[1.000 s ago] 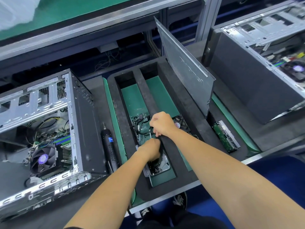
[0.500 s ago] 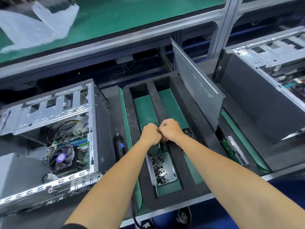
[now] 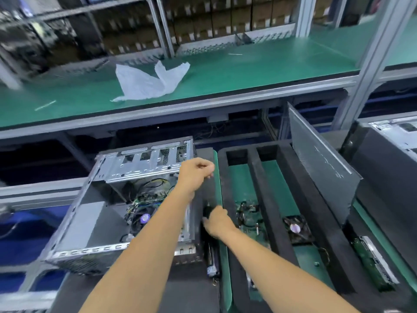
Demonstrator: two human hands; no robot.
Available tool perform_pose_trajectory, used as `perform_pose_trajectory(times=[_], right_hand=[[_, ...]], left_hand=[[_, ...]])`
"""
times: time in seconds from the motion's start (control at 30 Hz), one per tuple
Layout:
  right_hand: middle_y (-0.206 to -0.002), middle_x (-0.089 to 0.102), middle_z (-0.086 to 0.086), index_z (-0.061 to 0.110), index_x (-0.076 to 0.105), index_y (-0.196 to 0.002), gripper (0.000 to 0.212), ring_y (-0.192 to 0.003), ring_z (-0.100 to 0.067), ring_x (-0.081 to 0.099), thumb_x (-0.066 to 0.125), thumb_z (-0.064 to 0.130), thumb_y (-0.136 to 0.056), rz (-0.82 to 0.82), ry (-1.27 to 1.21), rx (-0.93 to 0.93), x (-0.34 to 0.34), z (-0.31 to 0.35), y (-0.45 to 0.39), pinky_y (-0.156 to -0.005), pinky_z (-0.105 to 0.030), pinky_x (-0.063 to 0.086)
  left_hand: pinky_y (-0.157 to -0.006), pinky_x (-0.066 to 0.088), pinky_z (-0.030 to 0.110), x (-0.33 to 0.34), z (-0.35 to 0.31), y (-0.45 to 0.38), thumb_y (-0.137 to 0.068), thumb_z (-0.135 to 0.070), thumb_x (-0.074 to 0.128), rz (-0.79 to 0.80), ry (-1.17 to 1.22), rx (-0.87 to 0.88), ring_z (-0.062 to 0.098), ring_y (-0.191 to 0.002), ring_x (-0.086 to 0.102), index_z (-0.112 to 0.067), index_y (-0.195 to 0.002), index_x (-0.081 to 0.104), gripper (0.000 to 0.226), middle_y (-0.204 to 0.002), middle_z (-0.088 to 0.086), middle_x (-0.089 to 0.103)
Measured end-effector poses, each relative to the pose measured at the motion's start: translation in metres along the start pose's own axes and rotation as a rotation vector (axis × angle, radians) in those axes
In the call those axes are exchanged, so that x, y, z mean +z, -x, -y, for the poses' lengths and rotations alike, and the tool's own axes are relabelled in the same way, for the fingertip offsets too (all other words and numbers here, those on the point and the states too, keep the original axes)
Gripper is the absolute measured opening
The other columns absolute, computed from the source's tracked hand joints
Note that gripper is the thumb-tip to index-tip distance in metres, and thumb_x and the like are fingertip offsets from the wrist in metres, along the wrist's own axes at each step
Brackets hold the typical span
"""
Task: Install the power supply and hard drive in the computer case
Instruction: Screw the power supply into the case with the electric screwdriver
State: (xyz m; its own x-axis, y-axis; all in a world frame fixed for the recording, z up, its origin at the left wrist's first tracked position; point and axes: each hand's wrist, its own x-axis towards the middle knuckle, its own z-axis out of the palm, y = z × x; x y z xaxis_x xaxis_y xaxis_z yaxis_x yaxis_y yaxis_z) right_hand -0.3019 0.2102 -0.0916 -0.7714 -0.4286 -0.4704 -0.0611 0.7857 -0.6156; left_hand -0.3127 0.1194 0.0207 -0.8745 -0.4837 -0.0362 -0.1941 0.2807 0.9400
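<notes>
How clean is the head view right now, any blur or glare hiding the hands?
Head view: motion blur smears the shelving upper left; both hands, left and right, are soft-edged; wide-angle bending curves the bench rail; light is even, without strong glare.

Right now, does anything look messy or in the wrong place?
A crumpled white plastic bag lies loose on the green shelf above the open computer case. A grey side panel stands tilted in the foam tray.

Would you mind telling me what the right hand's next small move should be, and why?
Probably lift the screwdriver out of its slot toward the case. The right hand is already on its upper end, and the left hand, fingers curled, is at the case's top edge; whether it holds a screw cannot be told.
</notes>
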Motion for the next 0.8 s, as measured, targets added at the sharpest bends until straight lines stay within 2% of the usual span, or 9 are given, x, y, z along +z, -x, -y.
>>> perform_pose_trajectory(times=[0.2, 0.27, 0.37, 0.43, 0.53, 0.57, 0.63, 0.7, 0.8], right_hand=[[-0.131, 0.060, -0.018, 0.000, 0.060, -0.125, 0.034, -0.121, -0.032, 0.058, 0.046, 0.022, -0.102, 0.018, 0.157, 0.101, 0.008, 0.010, 0.002, -0.091, -0.031, 0.047], [-0.130, 0.061, -0.019, -0.002, 0.061, -0.123, 0.029, -0.118, -0.033, 0.060, 0.049, 0.005, -0.098, 0.017, 0.222, 0.149, 0.010, 0.020, 0.005, -0.092, -0.035, 0.048], [-0.120, 0.063, -0.020, -0.006, 0.058, -0.127, 0.031, -0.112, -0.034, 0.061, 0.048, -0.003, -0.097, 0.027, 0.160, 0.265, 0.010, 0.032, 0.017, -0.094, -0.034, 0.046], [-0.096, 0.058, -0.021, -0.005, 0.052, -0.133, 0.035, -0.105, -0.033, 0.060, 0.047, -0.001, -0.099, 0.059, 0.252, 0.259, 0.009, 0.039, 0.022, -0.094, -0.032, 0.043], [-0.112, 0.051, -0.020, 0.008, 0.038, -0.140, 0.037, -0.124, -0.025, 0.050, 0.039, 0.003, -0.104, 0.025, 0.287, 0.241, 0.011, 0.038, 0.031, -0.083, -0.024, 0.039], [-0.110, 0.050, -0.017, 0.011, 0.035, -0.140, 0.035, -0.123, -0.023, 0.049, 0.035, 0.004, -0.105, -0.026, 0.103, 0.285, 0.013, 0.035, 0.033, -0.079, -0.023, 0.038], [-0.120, 0.053, -0.019, 0.000, 0.042, -0.138, 0.035, -0.121, -0.029, 0.051, 0.031, 0.009, -0.106, -0.162, -0.324, 0.345, 0.018, 0.029, 0.041, -0.087, -0.029, 0.041], [-0.125, 0.052, -0.022, -0.003, 0.048, -0.131, 0.040, -0.107, -0.028, 0.050, 0.028, 0.022, -0.107, -0.208, -0.447, 0.287, 0.017, 0.022, 0.052, -0.087, -0.033, 0.038], [-0.123, 0.046, -0.014, 0.003, 0.042, -0.138, 0.049, -0.109, -0.024, 0.046, 0.029, 0.038, -0.107, -0.230, -0.667, 0.307, 0.003, 0.020, 0.072, -0.095, -0.039, 0.036]], left_hand=[[-0.054, 0.047, 0.014, -0.040, 0.010, 0.002, -0.088, 0.002, 0.060, 0.007, 0.254, -0.079, 0.004, -0.055, 0.059, -0.009, -0.082, 0.070, 0.015, -0.067, 0.003, 0.065], [-0.060, 0.051, 0.019, -0.052, 0.015, 0.001, -0.089, -0.002, 0.061, 0.025, 0.275, -0.088, 0.007, -0.061, 0.059, -0.008, -0.086, 0.071, 0.012, -0.070, 0.002, 0.067], [-0.077, 0.055, 0.032, -0.066, 0.024, 0.002, -0.090, -0.005, 0.062, 0.063, 0.304, -0.113, 0.014, -0.070, 0.060, -0.007, -0.089, 0.070, 0.008, -0.076, 0.005, 0.068], [-0.073, 0.055, 0.031, -0.075, 0.029, 0.005, -0.091, -0.005, 0.061, 0.091, 0.310, -0.114, 0.015, -0.070, 0.061, -0.002, -0.091, 0.069, 0.008, -0.076, 0.007, 0.067], [-0.062, 0.051, 0.020, -0.083, 0.035, 0.010, -0.092, -0.004, 0.059, 0.123, 0.324, -0.115, 0.013, -0.064, 0.061, 0.001, -0.085, 0.068, 0.013, -0.075, 0.009, 0.067], [-0.059, 0.050, 0.018, -0.084, 0.036, 0.013, -0.093, -0.004, 0.058, 0.135, 0.328, -0.121, 0.011, -0.061, 0.061, 0.001, -0.083, 0.068, 0.014, -0.074, 0.009, 0.067], [-0.055, 0.049, 0.015, -0.083, 0.039, 0.020, -0.093, -0.004, 0.058, 0.163, 0.342, -0.136, 0.009, -0.059, 0.060, 0.001, -0.084, 0.067, 0.014, -0.073, 0.007, 0.066], [-0.056, 0.050, 0.017, -0.081, 0.041, 0.026, -0.092, -0.003, 0.059, 0.177, 0.346, -0.152, 0.010, -0.062, 0.060, 0.000, -0.087, 0.067, 0.010, -0.074, 0.007, 0.065], [-0.059, 0.051, 0.020, -0.076, 0.038, 0.035, -0.090, -0.004, 0.061, 0.176, 0.356, -0.143, 0.011, -0.063, 0.058, -0.005, -0.085, 0.068, 0.008, -0.073, 0.004, 0.065]])
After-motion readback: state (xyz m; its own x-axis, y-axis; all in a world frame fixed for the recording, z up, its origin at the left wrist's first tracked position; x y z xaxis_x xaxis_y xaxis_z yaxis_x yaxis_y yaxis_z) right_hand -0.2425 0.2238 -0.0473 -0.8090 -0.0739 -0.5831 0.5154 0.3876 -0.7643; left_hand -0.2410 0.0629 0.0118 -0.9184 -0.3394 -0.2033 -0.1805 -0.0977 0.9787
